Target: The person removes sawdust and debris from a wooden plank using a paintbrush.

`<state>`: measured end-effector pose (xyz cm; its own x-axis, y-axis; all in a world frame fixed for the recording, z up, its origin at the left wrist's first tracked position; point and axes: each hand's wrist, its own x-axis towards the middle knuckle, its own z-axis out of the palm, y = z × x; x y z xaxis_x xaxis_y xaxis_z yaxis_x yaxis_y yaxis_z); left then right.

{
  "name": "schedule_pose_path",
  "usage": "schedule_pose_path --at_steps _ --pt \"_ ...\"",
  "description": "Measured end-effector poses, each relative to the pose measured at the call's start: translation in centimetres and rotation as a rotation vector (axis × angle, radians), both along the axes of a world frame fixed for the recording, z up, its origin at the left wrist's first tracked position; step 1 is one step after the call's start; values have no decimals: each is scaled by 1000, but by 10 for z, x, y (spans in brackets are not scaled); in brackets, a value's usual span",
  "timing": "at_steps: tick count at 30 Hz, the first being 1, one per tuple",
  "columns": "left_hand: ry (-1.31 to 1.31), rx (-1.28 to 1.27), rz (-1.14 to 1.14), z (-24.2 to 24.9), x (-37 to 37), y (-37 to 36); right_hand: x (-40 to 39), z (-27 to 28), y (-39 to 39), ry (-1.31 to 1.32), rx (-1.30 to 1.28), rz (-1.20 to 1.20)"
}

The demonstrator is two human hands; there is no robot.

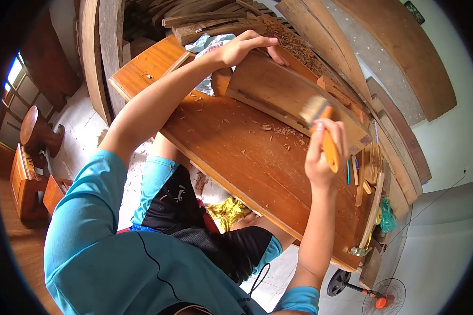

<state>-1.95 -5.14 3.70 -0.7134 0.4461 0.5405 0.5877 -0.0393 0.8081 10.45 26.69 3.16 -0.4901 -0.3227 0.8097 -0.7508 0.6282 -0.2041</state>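
A paintbrush (328,142) with an orange handle and pale bristles is gripped in my right hand (325,157). Its blurred bristles are at the upper face of a thick wooden block (284,86), which lies aslant on the polished wooden table (236,142). My left hand (247,48) holds the block's far left end, its fingers bent over the back edge and partly hidden. Wood shavings (278,128) are scattered along the block's near side. Crumpled printed plastic (210,44) lies beside my left wrist.
Planks (347,52) and a heap of shavings (294,44) are behind the table. A hammer (359,251), pens (348,172) and wood strips lie at the right end, near a green plastic bag (387,216). A fan (389,296) stands at lower right.
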Motion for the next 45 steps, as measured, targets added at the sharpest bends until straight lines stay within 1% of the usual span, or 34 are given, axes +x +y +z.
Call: schedule_pose_path --at_steps 2,3,6,10,12,13,16,18,20,21,22,26,27,30,32,34,37,38,40,43,45 --pt "-1 -5 -8 2 4 0 7 13 7 60 6 -166" --pt "1 -9 -11 4 6 0 5 14 11 111 72 -267" --pt "-46 14 4 5 10 1 7 10 4 130 160 -281" --pt "-36 22 -4 3 6 3 14 -8 -26 1 341 -121" --pt "-51 49 -8 1 4 2 13 -12 -36 6 318 50" --pt "-54 55 -3 -1 5 4 16 -11 -39 -34 297 118" --pt "-40 55 21 -1 5 6 15 -13 -41 -71 233 244" --pt "-15 42 38 0 6 7 14 -7 -33 -84 154 266" --pt "-45 51 31 0 9 8 8 -2 -20 -60 79 255" --pt "-60 54 26 1 10 9 4 -1 -15 -26 14 219" --pt "-60 46 36 2 11 9 1 0 -7 -45 -27 178" --pt "-51 20 75 1 14 15 8 18 11 35 -6 -160" --pt "-43 11 84 1 14 16 6 21 12 118 32 -232" --pt "-61 34 45 -1 15 21 6 16 10 87 104 -287" --pt "-60 43 26 -1 17 23 10 7 0 -5 152 -188" --pt "-56 41 24 -1 16 22 16 0 -14 2 230 -86" --pt "-56 45 29 -2 15 22 21 -3 -33 -39 203 244" --pt "-59 50 22 -3 16 22 24 -6 -37 -58 214 299" --pt "-50 53 5 -2 15 22 24 -7 -37 -57 264 325" --pt "-25 54 -24 -3 13 22 16 0 -25 -64 125 279" --pt "-14 46 -36 -1 15 22 9 2 -12 -72 19 188"
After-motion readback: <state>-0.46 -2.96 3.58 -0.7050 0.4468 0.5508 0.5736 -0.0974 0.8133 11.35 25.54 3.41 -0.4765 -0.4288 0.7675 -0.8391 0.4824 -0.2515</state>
